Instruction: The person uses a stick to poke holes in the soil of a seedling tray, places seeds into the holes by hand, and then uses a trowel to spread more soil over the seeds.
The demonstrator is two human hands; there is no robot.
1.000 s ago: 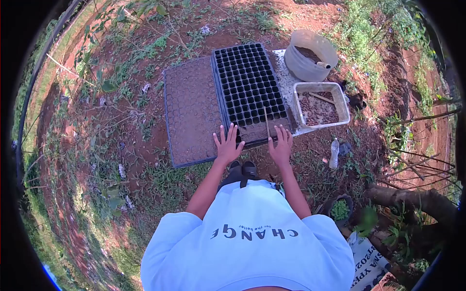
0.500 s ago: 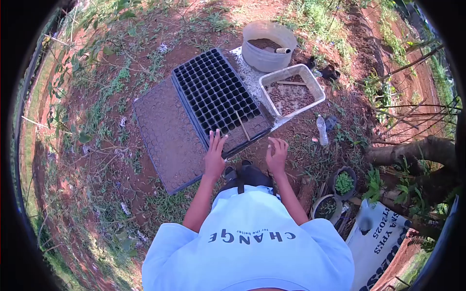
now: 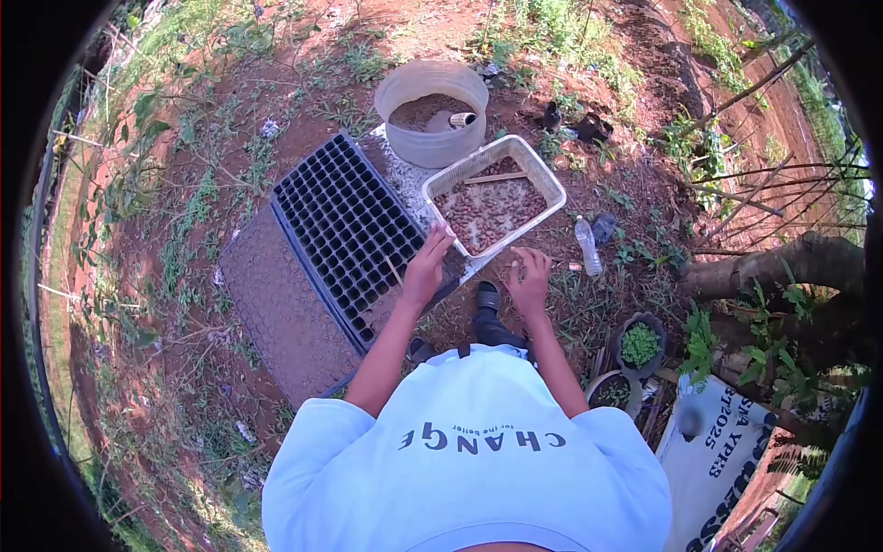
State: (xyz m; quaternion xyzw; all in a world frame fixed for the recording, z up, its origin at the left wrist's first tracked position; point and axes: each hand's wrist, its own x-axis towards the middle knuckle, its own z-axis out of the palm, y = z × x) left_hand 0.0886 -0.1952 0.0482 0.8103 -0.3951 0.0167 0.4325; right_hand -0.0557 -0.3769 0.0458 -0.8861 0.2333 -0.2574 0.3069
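My left hand (image 3: 429, 265) reaches over the near right corner of the black seedling tray (image 3: 345, 216), fingers stretched out beside the near left rim of a white rectangular basin (image 3: 444, 241). Nothing shows in it. My right hand (image 3: 529, 283) hovers just in front of the basin, fingers loosely bent and apart, also holding nothing I can see. Small reddish-brown pieces (image 3: 504, 204) and a flat wooden stick (image 3: 495, 178) lie in the basin. A thin stick (image 3: 394, 269) rests on the tray's cells, most of which look dark and hollow; some near cells look soil-filled.
A soil-filled tray (image 3: 285, 299) lies left of the black one. Behind the basin stands a translucent round tub (image 3: 432, 147) with soil and a pale cylinder (image 3: 462, 120). A plastic bottle (image 3: 587, 244), potted plants (image 3: 640, 345) and a thick branch (image 3: 782, 269) are at right.
My view and body have turned right, so the trays, tub and basin sit further left. My left hand has moved from the tray's front edge to beside the basin; my right hand is nearer the basin too.
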